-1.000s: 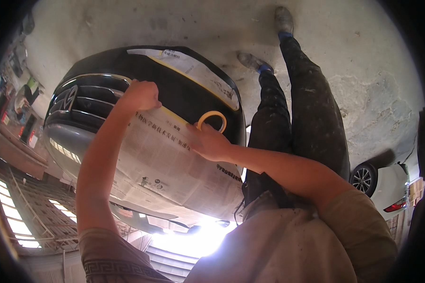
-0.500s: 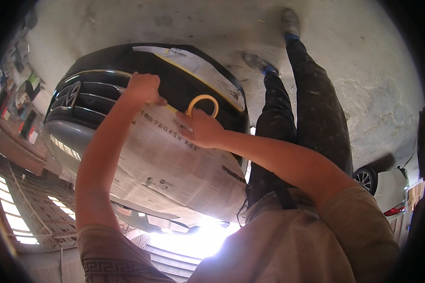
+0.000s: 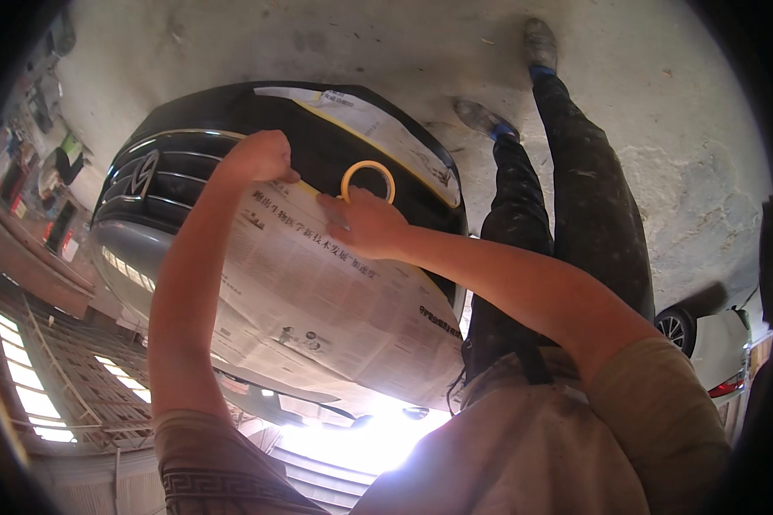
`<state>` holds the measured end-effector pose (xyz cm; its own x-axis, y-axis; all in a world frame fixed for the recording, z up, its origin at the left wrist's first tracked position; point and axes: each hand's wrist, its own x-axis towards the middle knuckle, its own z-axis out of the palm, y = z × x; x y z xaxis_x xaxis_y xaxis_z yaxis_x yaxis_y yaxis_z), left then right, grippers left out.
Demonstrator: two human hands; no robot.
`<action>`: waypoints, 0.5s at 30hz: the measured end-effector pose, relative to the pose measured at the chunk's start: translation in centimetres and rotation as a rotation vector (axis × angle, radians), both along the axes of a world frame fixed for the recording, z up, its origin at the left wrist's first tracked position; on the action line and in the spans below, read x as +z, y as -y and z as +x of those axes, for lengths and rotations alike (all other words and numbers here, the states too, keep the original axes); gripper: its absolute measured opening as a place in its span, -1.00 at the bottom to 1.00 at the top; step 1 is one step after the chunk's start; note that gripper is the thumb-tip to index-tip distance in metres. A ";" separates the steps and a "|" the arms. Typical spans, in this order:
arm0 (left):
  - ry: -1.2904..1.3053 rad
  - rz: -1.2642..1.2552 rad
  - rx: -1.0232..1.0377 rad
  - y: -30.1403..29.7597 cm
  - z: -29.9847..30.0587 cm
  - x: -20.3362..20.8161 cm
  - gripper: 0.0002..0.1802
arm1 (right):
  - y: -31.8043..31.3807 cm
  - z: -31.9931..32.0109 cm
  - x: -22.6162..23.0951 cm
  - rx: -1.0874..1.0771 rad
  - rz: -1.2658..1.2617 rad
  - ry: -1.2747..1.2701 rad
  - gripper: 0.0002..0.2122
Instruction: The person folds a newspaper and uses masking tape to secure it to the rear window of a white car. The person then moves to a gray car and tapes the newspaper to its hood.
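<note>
A sheet of printed newspaper [image 3: 318,296] lies over the car's hood, with a yellow strip of masking tape [image 3: 311,187] along its edge by the black bumper [image 3: 219,116]. At the left end of that strip, my left hand [image 3: 262,158] is closed, thumb against the edge; what its fingers grip is hidden. My right hand [image 3: 368,225] bends over the same edge, fingers on the paper. It holds a roll of yellow masking tape [image 3: 346,181], which stands up behind the knuckles.
A chrome-striped grille [image 3: 172,178] with an emblem sits left of my left arm. Another newspaper piece [image 3: 378,129], edged in yellow tape, covers the far headlight area. My legs and shoes [image 3: 541,47] are at right on the concrete floor [image 3: 661,112]. A white car [image 3: 721,343] stands at far right.
The whole view has shifted slightly right. More of the newspaper's printed heading shows between my arms. The tape roll sits a little closer to my left hand; both hands keep nearly the same pose.
</note>
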<state>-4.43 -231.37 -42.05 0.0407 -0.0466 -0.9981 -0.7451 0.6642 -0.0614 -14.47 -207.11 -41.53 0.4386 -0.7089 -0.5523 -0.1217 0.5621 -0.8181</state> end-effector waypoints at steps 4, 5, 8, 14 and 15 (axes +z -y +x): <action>0.022 -0.002 -0.007 0.0 -0.5 0.4 -0.66 | 0.5 0.3 0.0 -0.003 0.001 -0.004 -0.43; 0.016 0.001 -0.006 0.0 -0.7 0.5 -0.67 | 0.6 0.5 -0.2 -0.012 -0.014 -0.011 -0.42; -0.013 0.011 0.018 0.1 -0.6 0.7 -0.69 | 1.0 1.2 -0.4 -0.008 -0.044 -0.048 -0.42; -0.236 -0.033 0.076 1.4 3.1 0.1 -0.68 | 2.3 1.9 -0.4 -0.003 -0.066 -0.099 -0.40; -0.215 -0.026 0.071 1.8 3.0 0.3 -0.66 | 2.6 1.8 -0.4 0.008 -0.065 -0.107 -0.39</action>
